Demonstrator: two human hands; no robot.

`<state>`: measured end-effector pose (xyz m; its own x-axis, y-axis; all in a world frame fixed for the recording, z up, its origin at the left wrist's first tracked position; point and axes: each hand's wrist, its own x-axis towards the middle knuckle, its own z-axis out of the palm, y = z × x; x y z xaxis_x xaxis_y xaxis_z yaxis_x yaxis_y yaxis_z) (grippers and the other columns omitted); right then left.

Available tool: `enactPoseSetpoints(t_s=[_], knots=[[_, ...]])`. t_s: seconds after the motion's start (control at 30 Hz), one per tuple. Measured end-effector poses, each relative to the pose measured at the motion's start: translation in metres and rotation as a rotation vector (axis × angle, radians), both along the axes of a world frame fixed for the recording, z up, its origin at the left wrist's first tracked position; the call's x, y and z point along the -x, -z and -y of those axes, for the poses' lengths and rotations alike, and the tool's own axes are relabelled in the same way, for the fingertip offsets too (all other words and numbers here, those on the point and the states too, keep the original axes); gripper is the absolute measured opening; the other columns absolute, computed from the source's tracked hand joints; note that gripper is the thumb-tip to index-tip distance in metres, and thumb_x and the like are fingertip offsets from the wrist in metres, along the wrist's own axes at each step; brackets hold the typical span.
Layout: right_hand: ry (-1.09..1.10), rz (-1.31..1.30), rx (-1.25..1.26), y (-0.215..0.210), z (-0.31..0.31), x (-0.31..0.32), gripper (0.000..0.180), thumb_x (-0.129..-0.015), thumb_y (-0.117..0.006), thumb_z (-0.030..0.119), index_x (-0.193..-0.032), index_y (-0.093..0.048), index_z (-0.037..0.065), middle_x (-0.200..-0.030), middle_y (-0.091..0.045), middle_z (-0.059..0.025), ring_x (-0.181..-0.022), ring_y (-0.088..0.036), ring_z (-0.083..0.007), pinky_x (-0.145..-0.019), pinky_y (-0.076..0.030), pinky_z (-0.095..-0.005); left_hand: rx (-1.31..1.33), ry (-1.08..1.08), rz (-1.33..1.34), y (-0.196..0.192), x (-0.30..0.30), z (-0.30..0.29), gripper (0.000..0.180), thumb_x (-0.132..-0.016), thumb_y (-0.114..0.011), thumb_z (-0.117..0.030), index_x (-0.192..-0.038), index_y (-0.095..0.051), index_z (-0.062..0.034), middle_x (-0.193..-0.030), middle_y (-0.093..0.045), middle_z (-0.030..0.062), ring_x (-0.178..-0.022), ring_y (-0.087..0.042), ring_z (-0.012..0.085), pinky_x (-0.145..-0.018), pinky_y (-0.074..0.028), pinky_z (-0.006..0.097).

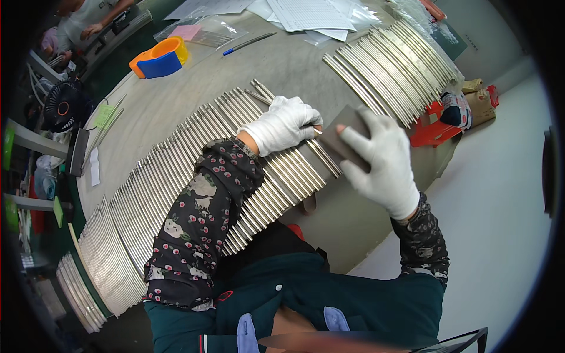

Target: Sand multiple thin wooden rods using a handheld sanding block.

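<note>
My left hand (282, 125), in a white glove with bare fingertips, is closed over the far part of a row of thin silvery metal rods (176, 159). Its fingers pinch a metal rod (318, 132), whose end shows at the fingertips; most of that rod is hidden. Just to the right, my right hand (379, 159), gloved the same way and slightly blurred, holds a flat dark grey block (338, 140). The thumb and a finger lie across the block's face. Its edge is close to the rod end; whether they touch I cannot tell.
More rods (394, 67) lie in a row at the far right. Orange-and-blue tape rolls (160, 59), a blue pen (250, 43) and paper sheets (312, 15) are at the back. A black fan (62, 106) stands left; a red stool (432, 129) is at right. Another person (88, 26) works far left.
</note>
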<state>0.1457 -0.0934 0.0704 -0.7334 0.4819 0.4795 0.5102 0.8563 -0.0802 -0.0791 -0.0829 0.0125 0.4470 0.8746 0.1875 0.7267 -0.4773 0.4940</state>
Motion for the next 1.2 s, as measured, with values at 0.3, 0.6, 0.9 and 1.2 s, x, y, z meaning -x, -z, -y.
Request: enactPoseSetpoints(t_s=[0.3,0.6,0.9,1.2], knots=[[-0.122,0.055,0.023,0.008,0.011,0.005,0.040,-0.065,-0.069,0.020,-0.105,-0.067,0.013,-0.109,-0.058,-0.0198,-0.088,-0.056,-0.0331,-0.071,-0.047,-0.0420,0.041,-0.032,-0.009,-0.001,0.001,0.000,0.016,-0.084,-0.062,-0.025,-0.092,-0.069,-0.0127,-0.085,-0.068,0.0091,-0.088,-0.063,0.0289,-0.082,-0.041,0.041],[0.152,0.099,-0.014,0.010,-0.010,-0.001,0.038,-0.064,-0.069,0.019,-0.102,-0.068,0.012,-0.112,-0.057,-0.0213,-0.091,-0.056,-0.0339,-0.076,-0.046,-0.0422,0.051,-0.020,-0.046,-0.005,-0.003,0.001,0.013,-0.081,-0.066,-0.018,-0.090,-0.066,-0.0091,-0.083,-0.066,0.0095,-0.084,-0.061,0.0296,-0.076,-0.043,0.041],[0.307,0.153,-0.084,0.009,-0.018,0.005,0.035,-0.066,-0.069,0.021,-0.100,-0.067,0.011,-0.106,-0.060,-0.0209,-0.088,-0.057,-0.0326,-0.070,-0.046,-0.0428,-0.008,-0.041,0.015,0.002,-0.001,0.002,0.013,-0.081,-0.063,-0.020,-0.089,-0.069,-0.0113,-0.079,-0.068,0.0114,-0.080,-0.065,0.0297,-0.080,-0.043,0.040],[0.200,0.034,-0.091,0.005,-0.017,0.013,0.034,-0.065,-0.068,0.020,-0.097,-0.068,0.009,-0.101,-0.060,-0.0186,-0.085,-0.058,-0.0327,-0.067,-0.047,-0.0427,0.126,-0.055,0.064,-0.004,0.001,0.002,0.019,-0.077,-0.070,-0.018,-0.091,-0.061,-0.0084,-0.084,-0.061,0.0107,-0.088,-0.058,0.0320,-0.079,-0.042,0.040]])
